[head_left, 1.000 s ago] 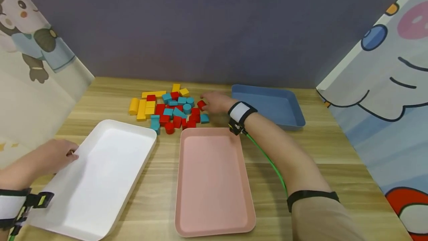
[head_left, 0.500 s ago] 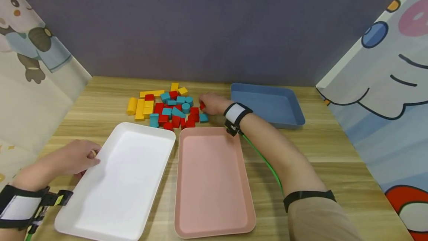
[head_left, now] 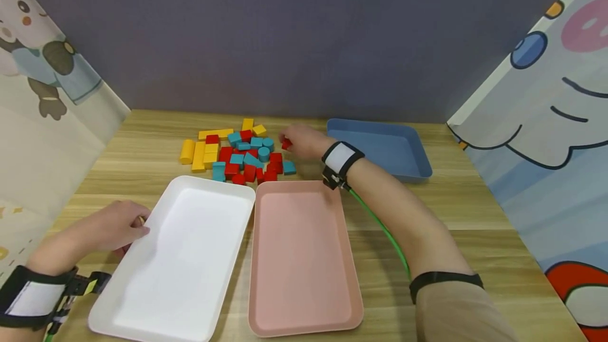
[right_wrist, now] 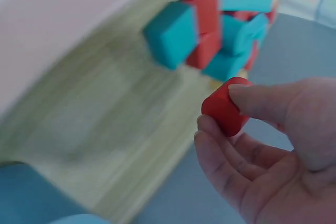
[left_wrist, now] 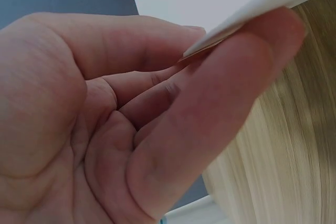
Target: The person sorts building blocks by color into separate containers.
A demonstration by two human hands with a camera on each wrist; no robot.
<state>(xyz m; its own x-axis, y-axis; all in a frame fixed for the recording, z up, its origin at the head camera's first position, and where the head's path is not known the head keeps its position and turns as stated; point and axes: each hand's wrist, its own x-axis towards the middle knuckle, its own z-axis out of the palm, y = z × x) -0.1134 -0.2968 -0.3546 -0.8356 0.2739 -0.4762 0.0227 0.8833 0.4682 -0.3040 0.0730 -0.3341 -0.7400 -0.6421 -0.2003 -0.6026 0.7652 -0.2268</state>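
Note:
My left hand (head_left: 116, 228) pinches the left rim of a white tray (head_left: 173, 257); in the left wrist view the thumb and fingers (left_wrist: 226, 72) lie on either side of that edge. The tray's far right corner meets the pink tray (head_left: 304, 257). Beyond the trays, my right hand (head_left: 306, 141) holds a small red cylinder block (right_wrist: 227, 106) between thumb and fingertips, just right of the block pile. A teal block (head_left: 288, 168) lies on the table nearest to that hand. Several red blocks (head_left: 249, 173) and yellow blocks (head_left: 198, 156) spread to the left.
A blue tray (head_left: 380, 149) stands at the back right, beside my right wrist. A dark grey panel (head_left: 294, 41) closes off the table's (head_left: 456, 215) far side. Printed side panels rise at left and right. A green cable (head_left: 380, 226) runs along my right forearm.
My left hand has slid the white tray to the right, up to the pink tray. My right hand has closed its fingers on the red cylinder block and moved it slightly away from the pile's front.

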